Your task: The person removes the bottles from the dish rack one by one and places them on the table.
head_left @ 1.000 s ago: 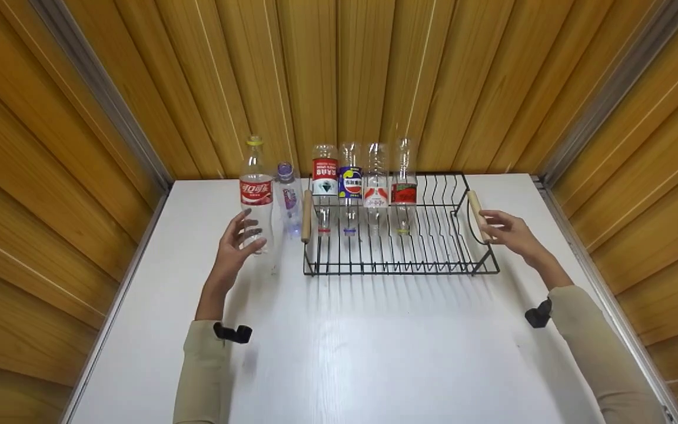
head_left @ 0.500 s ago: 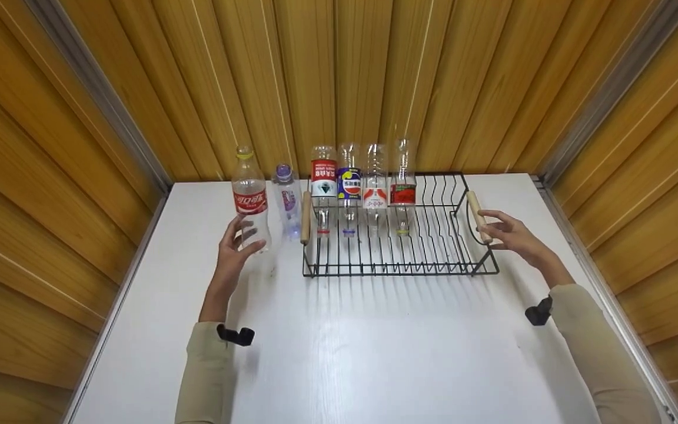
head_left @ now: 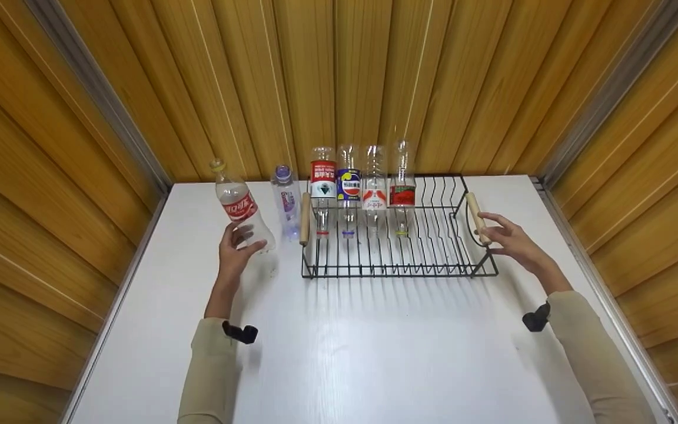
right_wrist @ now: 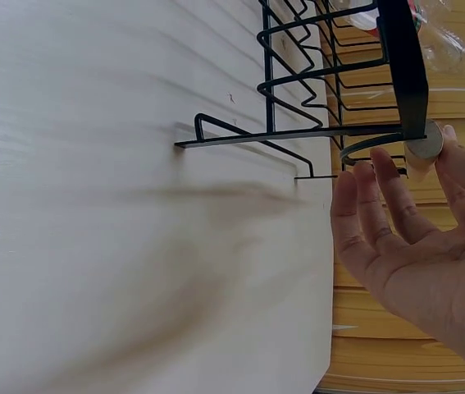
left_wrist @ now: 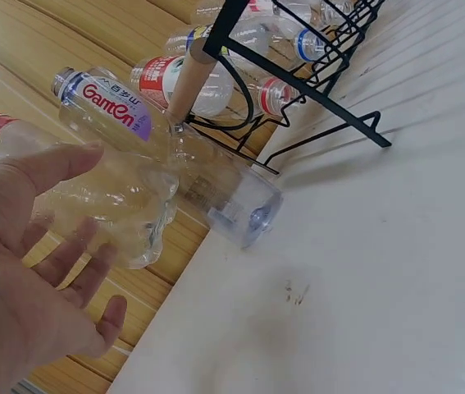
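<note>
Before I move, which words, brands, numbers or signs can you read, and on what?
"可口可乐": red label of the tilted bottle in the left grip
"Ganten": label of the purple-capped bottle, clearest in the left wrist view
"百岁山": same label, above "Ganten"
Too small or blurred to read surely: the lettering on the four bottles in the rack.

The white counter (head_left: 374, 347) bears a black wire rack (head_left: 398, 275) near its far edge; a purple-labelled bottle (head_left: 287, 201) stands upright leftward.
</note>
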Motion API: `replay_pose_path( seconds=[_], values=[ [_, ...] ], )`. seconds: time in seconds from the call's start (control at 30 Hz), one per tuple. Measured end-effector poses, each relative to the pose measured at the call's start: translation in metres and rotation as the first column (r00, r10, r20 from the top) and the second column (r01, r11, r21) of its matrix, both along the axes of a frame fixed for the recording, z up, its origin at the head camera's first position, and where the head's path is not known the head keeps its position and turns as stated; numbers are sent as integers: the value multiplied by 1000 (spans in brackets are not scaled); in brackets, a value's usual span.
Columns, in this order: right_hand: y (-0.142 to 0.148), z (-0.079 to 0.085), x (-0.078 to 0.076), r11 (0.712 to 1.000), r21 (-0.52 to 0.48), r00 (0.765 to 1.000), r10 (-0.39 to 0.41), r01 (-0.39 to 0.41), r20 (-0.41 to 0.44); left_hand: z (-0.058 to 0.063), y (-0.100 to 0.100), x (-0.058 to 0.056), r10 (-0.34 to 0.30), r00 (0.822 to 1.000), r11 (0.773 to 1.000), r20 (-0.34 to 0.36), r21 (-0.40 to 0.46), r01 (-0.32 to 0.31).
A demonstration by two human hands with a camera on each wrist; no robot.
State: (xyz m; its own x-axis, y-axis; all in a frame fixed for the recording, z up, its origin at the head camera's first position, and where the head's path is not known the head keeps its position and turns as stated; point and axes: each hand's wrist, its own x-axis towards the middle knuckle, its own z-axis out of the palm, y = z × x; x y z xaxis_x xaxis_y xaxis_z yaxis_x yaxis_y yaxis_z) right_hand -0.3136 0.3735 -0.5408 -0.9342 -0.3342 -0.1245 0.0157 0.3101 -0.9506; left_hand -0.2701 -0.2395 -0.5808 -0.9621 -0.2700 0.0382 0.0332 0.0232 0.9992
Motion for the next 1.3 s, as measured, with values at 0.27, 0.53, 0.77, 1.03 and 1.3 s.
replay_pose_path(
  seconds=[0.27, 0.53, 0.77, 1.03, 1.3],
  values=[
    [-1, -1, 2, 1000, 10, 1000, 20, -20, -4, -15, 5, -6, 51, 998, 995, 36, -87, -48],
    [-3, -3, 1, 1000, -15, 1000, 8, -8, 20, -32, 14, -11, 88, 996, 981, -3, -175, -87],
    [-3, -5, 4, 1000, -18, 1000, 3, -3, 20, -43, 18, -17, 94, 995, 970, -25, -224, -97],
    [-4, -4, 9, 996, -93, 999, 20, -17, 40, -47, 23, -28, 128, 992, 939, -22, -320, -128],
    [-5, -8, 8, 997, -73, 1000, 9, -8, 7, -48, 25, -45, 149, 987, 914, -58, -372, -160]
  ],
)
